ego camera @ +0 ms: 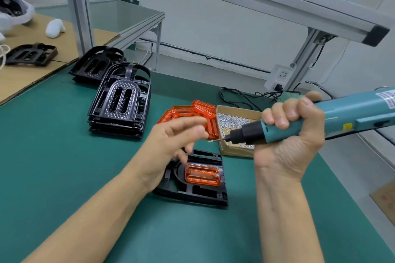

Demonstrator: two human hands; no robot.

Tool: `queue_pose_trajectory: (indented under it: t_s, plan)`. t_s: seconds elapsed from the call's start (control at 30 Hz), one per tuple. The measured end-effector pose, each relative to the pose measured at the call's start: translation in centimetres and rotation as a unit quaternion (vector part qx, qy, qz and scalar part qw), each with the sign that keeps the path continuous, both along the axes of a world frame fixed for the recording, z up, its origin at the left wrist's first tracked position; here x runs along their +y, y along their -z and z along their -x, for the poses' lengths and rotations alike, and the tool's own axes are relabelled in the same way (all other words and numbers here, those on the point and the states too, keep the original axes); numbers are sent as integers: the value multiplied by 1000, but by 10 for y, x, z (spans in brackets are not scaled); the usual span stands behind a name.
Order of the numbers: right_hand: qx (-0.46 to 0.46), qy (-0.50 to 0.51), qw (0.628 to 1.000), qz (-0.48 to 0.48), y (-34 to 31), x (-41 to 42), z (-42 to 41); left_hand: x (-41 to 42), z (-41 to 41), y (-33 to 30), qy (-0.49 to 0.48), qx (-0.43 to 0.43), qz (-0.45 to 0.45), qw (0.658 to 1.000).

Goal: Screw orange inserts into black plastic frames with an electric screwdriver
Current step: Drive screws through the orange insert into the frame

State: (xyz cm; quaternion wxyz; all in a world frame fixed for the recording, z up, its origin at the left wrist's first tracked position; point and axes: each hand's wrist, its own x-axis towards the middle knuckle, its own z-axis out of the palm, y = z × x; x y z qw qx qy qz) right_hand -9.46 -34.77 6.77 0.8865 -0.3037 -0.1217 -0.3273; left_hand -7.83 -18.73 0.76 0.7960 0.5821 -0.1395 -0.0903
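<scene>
1. Bare green mat point(53, 156) at lower left gives my hands open passage.
2. Stacked black frames point(119, 102) block the upper-left centre.
3. Orange inserts point(192, 113) and the screw box point(235, 151) crowd the centre-right.
4. A metal beam point(277, 4) overhangs the top.

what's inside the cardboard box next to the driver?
Loose silver screws lie in the cardboard box. The electric screwdriver in the right hand covers its right part, so contents there can't be seen.

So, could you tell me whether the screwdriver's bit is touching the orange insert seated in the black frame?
Apart. The head view shows the electric screwdriver, gripped in the right hand, held up level with its bit in the air, well above the orange insert.
</scene>
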Motion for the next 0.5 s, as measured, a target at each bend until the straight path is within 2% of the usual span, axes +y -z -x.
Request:
queue_pose_trajectory:
  t_s: [0.07, 0.17, 0.3, 0.5]
  plan:
    - [0, -7, 1000, 11, -1, -2, -2, 8, -6, -2, -61, -8, -18, 998]
    - [11, -20, 998, 53, 2, -3, -5, 16, -15, 2, -150, -59, -137, 977]
    - [43, -46, 990, 123, 17, 5, -8, 19, -17, 10, -116, -89, -355, 924]
    - [80, -76, 976, 186, 36, 22, -17, 19, -21, 16, -82, -68, -469, 877]
